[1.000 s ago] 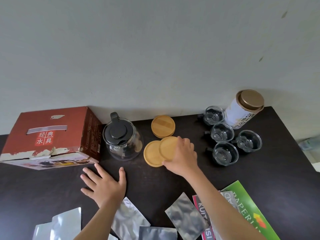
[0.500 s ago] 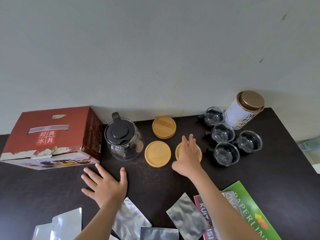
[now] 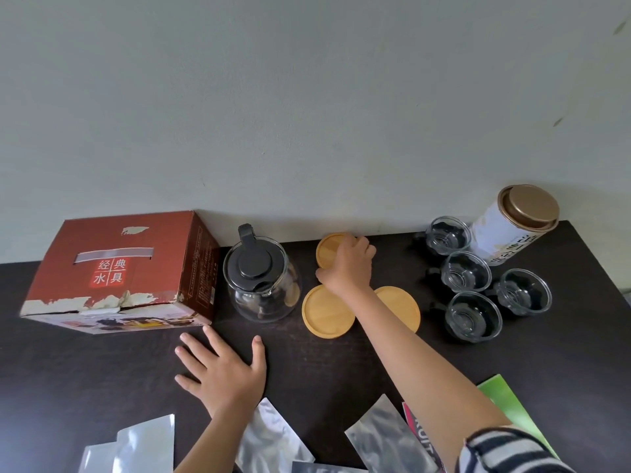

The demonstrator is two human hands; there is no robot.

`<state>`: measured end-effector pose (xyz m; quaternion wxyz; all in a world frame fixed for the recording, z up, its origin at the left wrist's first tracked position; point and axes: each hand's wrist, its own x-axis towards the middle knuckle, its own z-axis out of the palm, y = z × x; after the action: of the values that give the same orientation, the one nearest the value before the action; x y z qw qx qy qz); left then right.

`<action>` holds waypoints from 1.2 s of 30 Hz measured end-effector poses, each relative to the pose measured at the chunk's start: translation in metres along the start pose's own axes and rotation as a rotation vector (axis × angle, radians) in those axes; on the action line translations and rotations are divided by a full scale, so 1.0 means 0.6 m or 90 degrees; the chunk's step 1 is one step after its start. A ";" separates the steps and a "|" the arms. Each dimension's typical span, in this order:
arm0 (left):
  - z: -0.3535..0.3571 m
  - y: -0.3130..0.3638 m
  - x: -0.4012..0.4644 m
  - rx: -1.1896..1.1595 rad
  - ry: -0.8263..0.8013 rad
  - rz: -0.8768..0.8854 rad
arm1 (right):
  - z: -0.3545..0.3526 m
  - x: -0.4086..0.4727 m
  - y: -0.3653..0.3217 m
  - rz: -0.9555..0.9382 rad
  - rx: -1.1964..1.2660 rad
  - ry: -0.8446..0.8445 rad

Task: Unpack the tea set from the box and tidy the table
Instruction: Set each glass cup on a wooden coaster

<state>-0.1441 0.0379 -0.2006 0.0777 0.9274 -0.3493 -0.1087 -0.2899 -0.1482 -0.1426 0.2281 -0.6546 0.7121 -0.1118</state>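
Observation:
My right hand (image 3: 348, 266) reaches over the stack of bamboo coasters (image 3: 329, 248) at the back of the dark table (image 3: 563, 363), fingers closed on the stack's edge. Two single bamboo coasters lie nearer me: one (image 3: 326, 312) left of my forearm, one (image 3: 404, 308) right of it and partly hidden. My left hand (image 3: 223, 372) rests flat on the table, fingers spread. The glass teapot (image 3: 261, 285) with a black lid stands left of the coasters. The red box (image 3: 116, 271) lies on its side at the left. Several glass cups (image 3: 473, 317) cluster at the right.
A white tea canister (image 3: 515, 227) with a bronze lid stands at the back right against the wall. Several silver foil pouches (image 3: 273, 442) lie along the near edge. Green and red leaflets (image 3: 505, 401) lie at the near right under my forearm.
My right hand set a coaster down to the right of the first one, let it go, and moved back to the coaster stack by the wall. My left hand stayed flat.

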 end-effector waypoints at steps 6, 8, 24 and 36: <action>0.001 -0.001 0.000 0.004 -0.002 -0.001 | 0.009 0.002 -0.015 -0.060 -0.010 -0.054; 0.001 -0.002 0.001 0.008 0.000 -0.002 | 0.006 0.006 -0.013 -0.071 0.000 -0.068; 0.002 0.000 0.000 0.001 0.009 0.002 | -0.043 0.028 0.128 0.049 0.055 0.004; 0.002 -0.001 0.001 0.003 0.008 0.005 | -0.154 0.037 0.147 0.013 -0.022 0.253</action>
<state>-0.1437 0.0377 -0.2016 0.0783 0.9268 -0.3528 -0.1017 -0.4119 -0.1724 -0.1065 0.0729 -0.6160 0.7515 -0.2246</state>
